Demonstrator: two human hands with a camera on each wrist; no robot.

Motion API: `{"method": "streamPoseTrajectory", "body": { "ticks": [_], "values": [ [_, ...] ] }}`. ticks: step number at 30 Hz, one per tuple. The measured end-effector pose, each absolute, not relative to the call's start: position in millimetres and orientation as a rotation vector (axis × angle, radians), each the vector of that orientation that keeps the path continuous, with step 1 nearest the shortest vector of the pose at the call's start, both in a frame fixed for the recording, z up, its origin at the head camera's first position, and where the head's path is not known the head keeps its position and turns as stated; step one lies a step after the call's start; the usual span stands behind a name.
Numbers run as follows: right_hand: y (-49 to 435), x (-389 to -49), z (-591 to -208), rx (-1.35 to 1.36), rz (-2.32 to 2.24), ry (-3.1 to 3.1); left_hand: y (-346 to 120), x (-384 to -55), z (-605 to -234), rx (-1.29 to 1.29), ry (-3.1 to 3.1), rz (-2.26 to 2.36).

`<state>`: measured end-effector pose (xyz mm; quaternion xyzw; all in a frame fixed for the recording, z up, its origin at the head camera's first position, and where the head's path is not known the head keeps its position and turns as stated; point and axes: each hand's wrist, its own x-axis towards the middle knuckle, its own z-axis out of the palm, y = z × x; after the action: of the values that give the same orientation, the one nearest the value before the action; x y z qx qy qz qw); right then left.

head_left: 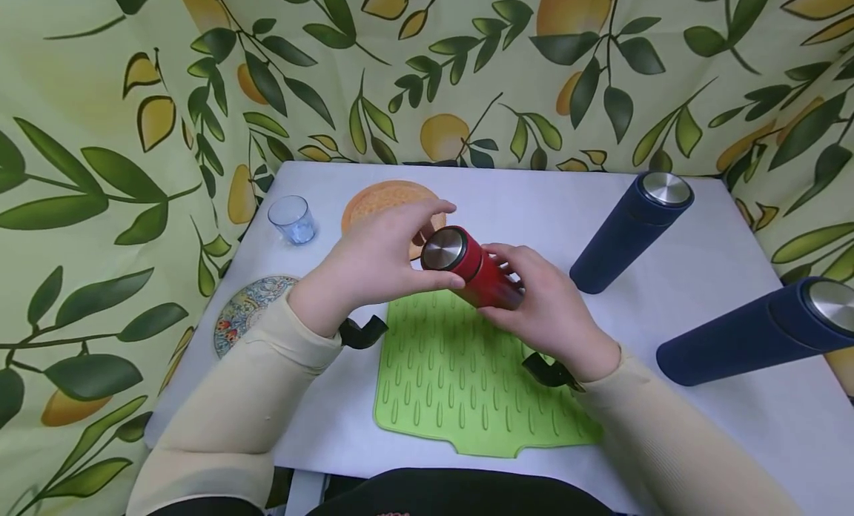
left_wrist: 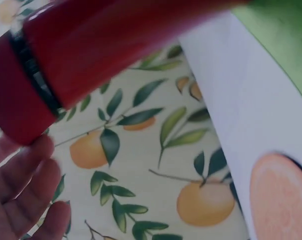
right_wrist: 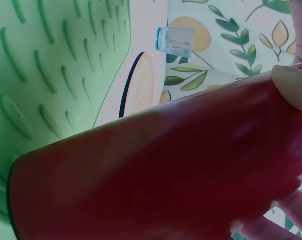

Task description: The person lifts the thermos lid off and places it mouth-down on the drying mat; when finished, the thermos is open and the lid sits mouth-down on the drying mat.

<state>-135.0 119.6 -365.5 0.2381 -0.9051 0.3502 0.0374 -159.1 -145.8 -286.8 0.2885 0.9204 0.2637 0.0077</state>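
A red flask [head_left: 477,271] with a steel-topped cap [head_left: 443,249] is held tilted just above the far edge of a green ribbed mat [head_left: 454,382]. My left hand [head_left: 427,243] curls its fingers and thumb round the cap end. My right hand [head_left: 527,293] grips the flask's body from the right. The left wrist view shows the red flask [left_wrist: 91,55] with a dark seam below the cap, and my fingers [left_wrist: 26,195] beside it. In the right wrist view the flask [right_wrist: 155,175] fills the frame, with my thumb [right_wrist: 293,85] on it and the mat [right_wrist: 56,65] behind.
Two navy flasks with steel caps stand on the white table [head_left: 700,227]: one [head_left: 627,234] at mid right, one [head_left: 754,331] at far right. A small glass [head_left: 292,219], an orange coaster [head_left: 380,201] and a patterned coaster [head_left: 243,312] lie left. Lemon-print cloth surrounds the table.
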Motion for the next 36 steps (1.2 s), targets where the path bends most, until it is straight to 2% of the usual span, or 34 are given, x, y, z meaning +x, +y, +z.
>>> {"method": "streamPoseTrajectory", "body": {
  "ticks": [4,11,15,19,31,36],
  "values": [
    [119.4,-135.1,-365.9,0.741,1.042,-2.767,-145.6,-155.1,-289.4,0.936,2.983,0.76],
    [118.9,-136.1,-366.8,0.751,0.978,-2.769,-157.7,-158.1,-286.7,1.319,2.686,0.913],
    [118.9,-136.0,-366.7,0.755,0.965,-2.769,-159.6,-158.5,-286.4,1.419,2.599,0.915],
    [118.7,-135.6,-367.2,0.757,0.971,-2.775,-159.3,-157.5,-285.8,1.387,2.617,0.894],
    [117.4,-131.3,-366.6,0.765,0.963,-2.753,-148.1,-154.4,-292.8,1.045,2.971,0.754],
    [116.8,-131.5,-365.9,0.762,0.957,-2.759,-151.6,-155.4,-290.7,1.05,2.97,0.786]
  ]
}}
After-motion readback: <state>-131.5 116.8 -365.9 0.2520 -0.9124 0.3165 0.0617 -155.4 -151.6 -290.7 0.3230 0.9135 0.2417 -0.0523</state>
